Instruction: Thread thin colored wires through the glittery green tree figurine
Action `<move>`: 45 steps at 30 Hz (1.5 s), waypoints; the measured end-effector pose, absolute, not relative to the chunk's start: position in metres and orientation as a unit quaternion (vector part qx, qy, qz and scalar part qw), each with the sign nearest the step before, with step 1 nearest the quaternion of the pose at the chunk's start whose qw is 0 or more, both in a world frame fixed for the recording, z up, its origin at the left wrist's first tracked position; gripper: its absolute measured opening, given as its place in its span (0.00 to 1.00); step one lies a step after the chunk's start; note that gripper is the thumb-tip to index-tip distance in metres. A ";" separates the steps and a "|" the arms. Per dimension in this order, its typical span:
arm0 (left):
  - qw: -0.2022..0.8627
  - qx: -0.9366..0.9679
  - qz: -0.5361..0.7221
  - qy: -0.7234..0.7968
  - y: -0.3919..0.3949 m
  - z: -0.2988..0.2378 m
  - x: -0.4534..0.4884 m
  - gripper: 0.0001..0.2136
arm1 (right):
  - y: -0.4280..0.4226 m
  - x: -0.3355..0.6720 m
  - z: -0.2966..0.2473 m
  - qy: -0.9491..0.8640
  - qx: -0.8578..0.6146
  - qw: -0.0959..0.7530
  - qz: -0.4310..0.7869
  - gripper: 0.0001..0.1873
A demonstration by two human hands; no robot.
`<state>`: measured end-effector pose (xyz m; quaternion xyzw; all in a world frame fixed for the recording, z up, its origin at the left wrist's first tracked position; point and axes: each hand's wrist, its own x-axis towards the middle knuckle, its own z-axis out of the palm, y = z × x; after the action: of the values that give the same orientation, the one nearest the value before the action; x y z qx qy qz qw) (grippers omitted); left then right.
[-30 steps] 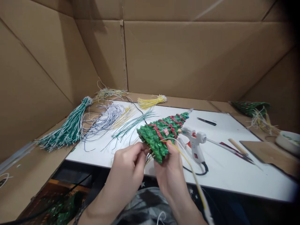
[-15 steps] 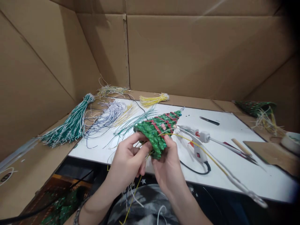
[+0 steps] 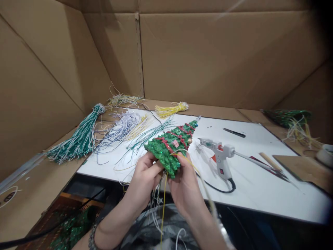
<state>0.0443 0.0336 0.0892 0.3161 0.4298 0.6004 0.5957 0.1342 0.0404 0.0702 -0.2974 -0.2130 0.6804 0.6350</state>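
Observation:
A small green glittery Christmas tree (image 3: 168,152) with red garland lies tilted between my two hands over the table's near edge, its clear tip pointing away to the right. My left hand (image 3: 144,175) is closed on the base, with some fingers hidden beneath it. My right hand (image 3: 186,184) grips the lower right side, thumb by the spot where a yellow and white wire pair (image 3: 205,182) comes out. That pair drapes down over my right forearm. More thin wires (image 3: 163,205) hang below the base.
A white hot glue gun (image 3: 221,161) rests right of the tree, beside a dark slim tool (image 3: 234,132). Bundles of green-white wires (image 3: 78,139), blue-white wires (image 3: 117,128) and yellow wires (image 3: 171,109) lie left and behind. Another green tree (image 3: 286,117) is far right. Cardboard walls (image 3: 208,59) enclose the table.
The tree has moved slightly left and turned a little. The yellow and white wire pair, stretched right across the glue gun before, now falls over my right forearm.

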 end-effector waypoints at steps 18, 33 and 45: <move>0.504 0.418 0.626 0.425 0.035 0.073 0.055 0.07 | 0.045 0.138 0.074 -0.174 -0.322 0.638 0.677 0.17; 0.413 0.528 0.548 0.500 0.014 0.083 0.051 0.08 | 0.047 0.150 0.084 -0.155 -0.260 0.582 0.754 0.12; 0.002 0.647 0.541 0.538 0.019 0.076 0.053 0.07 | 0.045 0.151 0.084 -0.152 -0.277 0.614 0.724 0.12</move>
<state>0.0529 0.0190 0.0764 0.6469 0.5377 0.5407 0.0023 0.1507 0.0452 0.0842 -0.2772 -0.1517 0.7237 0.6135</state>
